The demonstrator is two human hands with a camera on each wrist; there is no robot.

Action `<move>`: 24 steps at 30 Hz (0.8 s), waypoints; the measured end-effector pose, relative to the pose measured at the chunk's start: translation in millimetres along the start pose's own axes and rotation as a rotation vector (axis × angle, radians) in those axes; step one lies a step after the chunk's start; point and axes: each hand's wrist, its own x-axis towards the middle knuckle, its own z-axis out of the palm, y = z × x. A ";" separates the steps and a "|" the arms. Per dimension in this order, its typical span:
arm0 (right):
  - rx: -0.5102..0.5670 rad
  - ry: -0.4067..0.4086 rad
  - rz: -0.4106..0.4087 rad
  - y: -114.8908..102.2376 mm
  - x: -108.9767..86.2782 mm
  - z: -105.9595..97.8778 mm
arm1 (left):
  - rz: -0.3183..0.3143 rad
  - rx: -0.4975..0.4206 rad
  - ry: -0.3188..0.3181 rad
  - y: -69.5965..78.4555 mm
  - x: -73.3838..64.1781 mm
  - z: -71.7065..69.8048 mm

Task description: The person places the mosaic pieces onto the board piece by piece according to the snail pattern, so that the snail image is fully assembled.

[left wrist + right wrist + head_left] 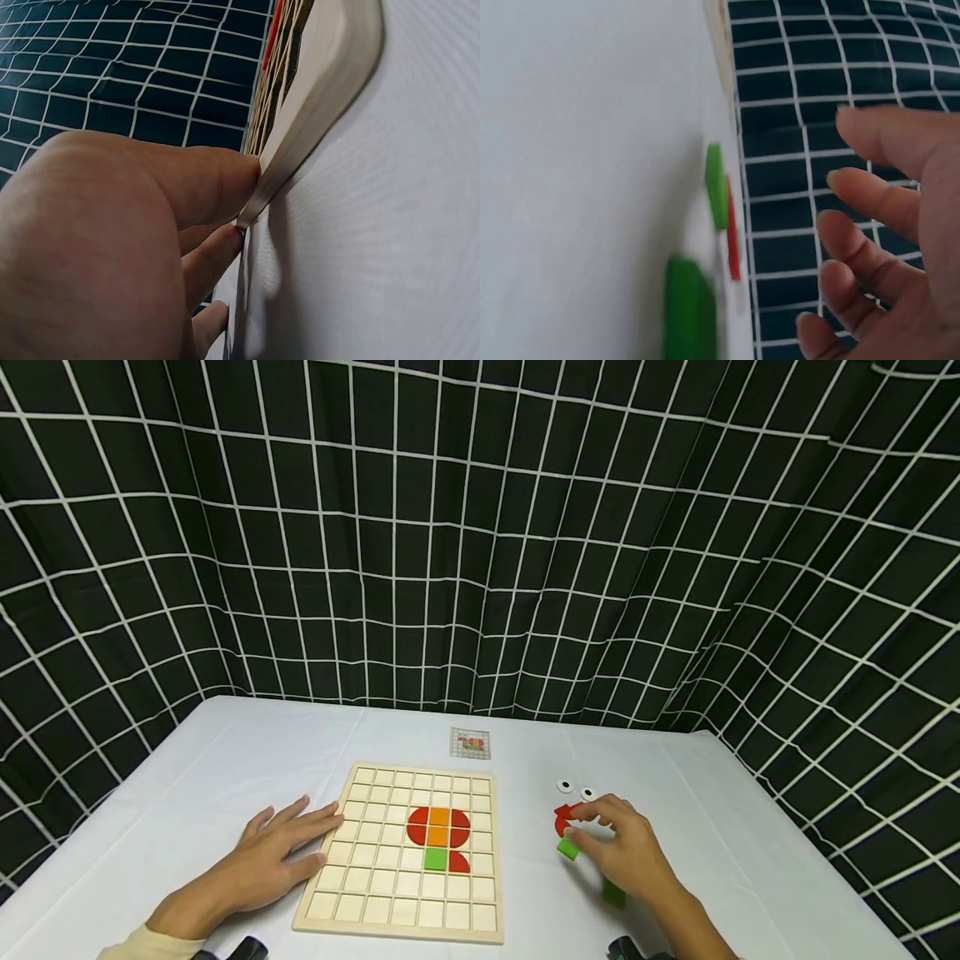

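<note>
My left hand rests at the left edge of the wooden grid board, its fingers extended and touching the rim. On the board lie red curved tiles, orange squares, a green square and a red quarter-round tile. My right hand hovers over loose pieces to the right, thumb and fingers apart with nothing between them in the right wrist view. Below it are red tiles, a green tile and another green piece, partly hidden by the hand.
Two white eye discs with black centres lie beyond the right hand. A small picture card lies behind the board on the white tablecloth. A black grid-patterned curtain surrounds the table's back and sides.
</note>
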 end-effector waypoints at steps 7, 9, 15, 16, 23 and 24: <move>-0.019 -0.129 0.154 12.4 -5.1 0.6 | 0.016 0.002 0.008 -1.8 -1.2 1.0; -0.029 -0.152 0.174 14.5 -6.1 1.7 | 0.022 0.000 0.010 -1.8 -1.4 1.1; -0.084 -0.208 0.197 18.5 -9.0 6.4 | 0.003 0.000 -0.005 -1.4 -0.1 -0.1; -0.095 -0.212 0.196 18.8 -9.2 7.3 | 0.001 0.000 -0.007 -1.3 0.1 -0.3; -0.115 -0.222 0.182 18.2 -10.6 11.4 | 0.000 -0.006 -0.007 -1.0 0.3 -0.6; -0.116 -0.224 0.174 17.9 -10.9 11.6 | -0.001 -0.007 -0.009 -0.8 0.3 -0.7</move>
